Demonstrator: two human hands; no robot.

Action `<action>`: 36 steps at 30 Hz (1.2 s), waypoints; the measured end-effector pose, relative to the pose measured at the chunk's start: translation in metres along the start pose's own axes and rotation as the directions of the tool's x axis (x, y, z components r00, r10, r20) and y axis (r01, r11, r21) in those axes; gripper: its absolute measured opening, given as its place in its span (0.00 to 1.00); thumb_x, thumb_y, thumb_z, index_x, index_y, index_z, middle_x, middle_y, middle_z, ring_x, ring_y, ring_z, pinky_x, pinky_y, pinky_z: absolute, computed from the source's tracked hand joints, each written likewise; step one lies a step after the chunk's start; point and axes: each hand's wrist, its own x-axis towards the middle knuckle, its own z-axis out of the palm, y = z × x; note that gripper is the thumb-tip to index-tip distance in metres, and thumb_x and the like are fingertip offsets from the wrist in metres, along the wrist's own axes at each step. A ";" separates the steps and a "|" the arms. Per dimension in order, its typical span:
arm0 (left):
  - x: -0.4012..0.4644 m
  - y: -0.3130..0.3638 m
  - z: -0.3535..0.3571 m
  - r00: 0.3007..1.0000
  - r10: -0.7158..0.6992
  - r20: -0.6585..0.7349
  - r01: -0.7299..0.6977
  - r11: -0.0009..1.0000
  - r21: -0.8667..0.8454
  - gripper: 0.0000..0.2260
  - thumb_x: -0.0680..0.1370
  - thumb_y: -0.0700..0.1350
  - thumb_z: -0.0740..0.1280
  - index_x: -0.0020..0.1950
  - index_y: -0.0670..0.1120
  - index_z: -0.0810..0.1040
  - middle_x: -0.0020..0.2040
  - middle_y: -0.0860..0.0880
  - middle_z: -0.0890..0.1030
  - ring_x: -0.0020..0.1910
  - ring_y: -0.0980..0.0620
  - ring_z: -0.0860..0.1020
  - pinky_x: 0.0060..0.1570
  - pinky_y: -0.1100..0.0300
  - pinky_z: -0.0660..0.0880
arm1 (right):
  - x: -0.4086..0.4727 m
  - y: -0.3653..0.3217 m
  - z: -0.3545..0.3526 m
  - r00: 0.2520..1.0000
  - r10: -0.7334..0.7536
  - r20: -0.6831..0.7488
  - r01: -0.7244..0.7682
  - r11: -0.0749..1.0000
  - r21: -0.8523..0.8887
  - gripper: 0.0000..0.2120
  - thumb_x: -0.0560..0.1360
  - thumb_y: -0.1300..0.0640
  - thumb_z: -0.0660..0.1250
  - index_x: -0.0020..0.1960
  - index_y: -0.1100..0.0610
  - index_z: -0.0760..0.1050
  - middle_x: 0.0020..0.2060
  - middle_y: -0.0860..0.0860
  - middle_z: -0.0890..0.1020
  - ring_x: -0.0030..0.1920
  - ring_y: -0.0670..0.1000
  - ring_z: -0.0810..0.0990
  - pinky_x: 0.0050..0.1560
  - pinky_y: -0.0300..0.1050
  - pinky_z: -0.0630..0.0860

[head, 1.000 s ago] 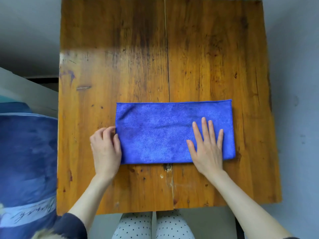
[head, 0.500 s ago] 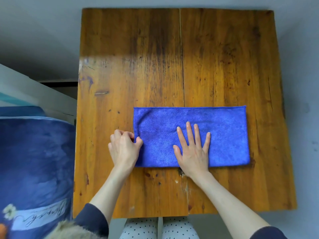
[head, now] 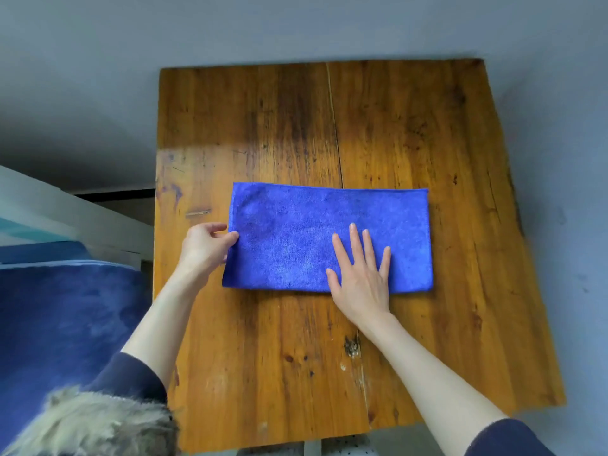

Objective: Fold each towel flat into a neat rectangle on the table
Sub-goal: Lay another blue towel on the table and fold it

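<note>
While the right hand [head: 360,274] stays flat and open on the blue towel [head: 312,232], the left hand [head: 205,246] has shifted to pinch its left edge; probably the next fold is beginning.

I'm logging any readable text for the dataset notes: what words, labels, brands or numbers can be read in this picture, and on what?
None can be read.
The blue towel shows no label or tag.
The wooden table bears only stains and scratches, no writing.
The blue fabric at left shows no lettering in this view.
</note>
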 end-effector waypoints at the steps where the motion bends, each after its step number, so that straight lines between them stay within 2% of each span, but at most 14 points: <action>1: 0.001 0.000 -0.001 1.000 -0.011 0.019 0.011 1.000 -0.001 0.14 0.76 0.42 0.67 0.61 0.41 0.76 0.45 0.48 0.79 0.40 0.50 0.76 0.41 0.56 0.76 | -0.005 0.005 0.002 1.000 0.021 0.018 -0.021 1.000 0.003 0.29 0.79 0.44 0.52 0.77 0.47 0.45 0.76 0.50 0.41 0.76 0.53 0.39 0.71 0.63 0.38; 4: -0.001 0.006 -0.003 0.999 -0.008 0.039 0.009 0.999 -0.031 0.07 0.76 0.40 0.66 0.53 0.41 0.79 0.45 0.48 0.79 0.35 0.54 0.75 0.34 0.62 0.74 | -0.011 0.015 0.006 0.999 0.027 0.046 -0.028 0.999 0.021 0.29 0.79 0.42 0.50 0.76 0.46 0.44 0.76 0.50 0.41 0.76 0.52 0.38 0.72 0.61 0.37; 9: -0.021 0.031 0.006 0.997 0.070 0.008 -0.069 0.995 -0.077 0.04 0.74 0.37 0.66 0.45 0.43 0.79 0.40 0.49 0.79 0.32 0.55 0.75 0.33 0.63 0.74 | -0.007 0.018 -0.002 0.995 -0.016 0.097 0.006 0.995 0.104 0.29 0.79 0.43 0.52 0.77 0.46 0.45 0.76 0.49 0.40 0.76 0.52 0.37 0.72 0.59 0.37; 12: -0.046 0.054 0.024 0.981 0.193 -0.022 -0.193 0.981 -0.013 0.06 0.73 0.38 0.65 0.46 0.45 0.80 0.39 0.50 0.80 0.30 0.54 0.75 0.35 0.62 0.75 | -0.004 0.030 -0.013 0.995 -0.020 0.095 -0.016 0.932 0.362 0.26 0.80 0.48 0.55 0.76 0.49 0.54 0.77 0.48 0.47 0.76 0.48 0.44 0.74 0.52 0.41; 14: -0.066 0.074 0.042 0.954 0.299 -0.035 -0.297 0.953 0.066 0.06 0.73 0.40 0.65 0.45 0.48 0.80 0.39 0.52 0.80 0.28 0.54 0.76 0.36 0.62 0.75 | -0.004 0.046 -0.026 0.994 0.069 0.080 -0.104 0.761 0.640 0.21 0.80 0.54 0.57 0.73 0.54 0.63 0.75 0.50 0.60 0.74 0.48 0.57 0.71 0.39 0.50; 16: -0.085 0.092 0.066 0.925 0.380 -0.019 -0.375 0.919 0.119 0.05 0.72 0.42 0.66 0.44 0.49 0.80 0.37 0.54 0.80 0.26 0.55 0.77 0.34 0.65 0.73 | -0.008 0.068 -0.035 0.977 0.206 0.064 -0.175 0.586 0.791 0.17 0.80 0.57 0.58 0.68 0.57 0.70 0.67 0.50 0.72 0.66 0.49 0.71 0.62 0.32 0.61; 19: -0.105 0.113 0.115 0.895 0.445 0.032 -0.443 0.879 0.174 0.04 0.72 0.42 0.66 0.44 0.48 0.79 0.35 0.51 0.80 0.33 0.50 0.80 0.40 0.61 0.75 | -0.017 0.103 -0.042 0.923 0.344 0.172 -0.273 0.272 0.923 0.15 0.79 0.61 0.60 0.65 0.60 0.73 0.57 0.54 0.80 0.53 0.50 0.80 0.56 0.43 0.76; 21: -0.110 0.117 0.152 0.892 0.443 0.089 -0.451 0.871 0.194 0.05 0.73 0.41 0.65 0.46 0.47 0.79 0.37 0.50 0.79 0.38 0.46 0.81 0.45 0.57 0.76 | -0.022 0.122 -0.042 0.904 0.331 0.271 -0.313 0.079 0.946 0.16 0.78 0.64 0.61 0.65 0.62 0.72 0.50 0.53 0.81 0.46 0.48 0.82 0.48 0.41 0.80; 22: -0.111 0.117 0.169 0.898 0.424 0.118 -0.440 0.873 0.210 0.05 0.73 0.40 0.65 0.47 0.45 0.79 0.39 0.50 0.79 0.40 0.44 0.81 0.46 0.56 0.76 | -0.024 0.129 -0.041 0.903 0.311 0.297 -0.330 0.057 0.942 0.16 0.77 0.65 0.62 0.65 0.63 0.72 0.47 0.52 0.81 0.44 0.48 0.82 0.46 0.39 0.80; 24: -0.109 0.110 0.199 0.908 0.383 0.170 -0.416 0.870 0.262 0.05 0.74 0.39 0.63 0.47 0.42 0.78 0.42 0.47 0.80 0.41 0.41 0.80 0.46 0.52 0.76 | -0.027 0.140 -0.038 0.907 0.285 0.309 -0.353 0.121 0.928 0.15 0.77 0.64 0.62 0.64 0.63 0.73 0.43 0.50 0.81 0.44 0.48 0.83 0.47 0.40 0.80; 28: -0.101 0.097 0.226 0.920 0.339 0.199 -0.389 0.854 0.344 0.04 0.74 0.37 0.62 0.45 0.39 0.76 0.43 0.40 0.80 0.42 0.38 0.79 0.48 0.47 0.76 | -0.027 0.151 -0.035 0.905 0.288 0.313 -0.370 0.169 0.914 0.14 0.76 0.63 0.63 0.61 0.62 0.75 0.45 0.54 0.82 0.49 0.54 0.82 0.58 0.52 0.77; 32: -0.100 0.097 0.238 0.916 0.359 0.177 -0.400 0.846 0.352 0.03 0.75 0.39 0.63 0.47 0.43 0.75 0.44 0.42 0.81 0.43 0.40 0.80 0.48 0.49 0.76 | -0.029 0.156 -0.030 0.913 0.248 0.324 -0.374 0.190 0.908 0.14 0.77 0.59 0.63 0.62 0.58 0.76 0.51 0.52 0.82 0.52 0.48 0.81 0.60 0.49 0.76; 34: -0.100 0.097 0.245 0.917 0.356 0.179 -0.397 0.854 0.336 0.06 0.75 0.39 0.64 0.50 0.44 0.76 0.47 0.43 0.80 0.44 0.40 0.80 0.49 0.49 0.76 | -0.029 0.155 -0.029 0.912 0.255 0.322 -0.370 0.165 0.914 0.13 0.77 0.59 0.62 0.60 0.59 0.77 0.49 0.51 0.83 0.51 0.48 0.81 0.60 0.49 0.76; 36: -0.098 0.095 0.251 0.917 0.349 0.193 -0.396 0.856 0.334 0.07 0.75 0.40 0.64 0.53 0.43 0.77 0.49 0.43 0.80 0.46 0.40 0.80 0.51 0.50 0.76 | -0.029 0.155 -0.028 0.910 0.274 0.311 -0.361 0.152 0.920 0.11 0.78 0.58 0.61 0.54 0.60 0.80 0.45 0.54 0.84 0.49 0.53 0.82 0.58 0.54 0.76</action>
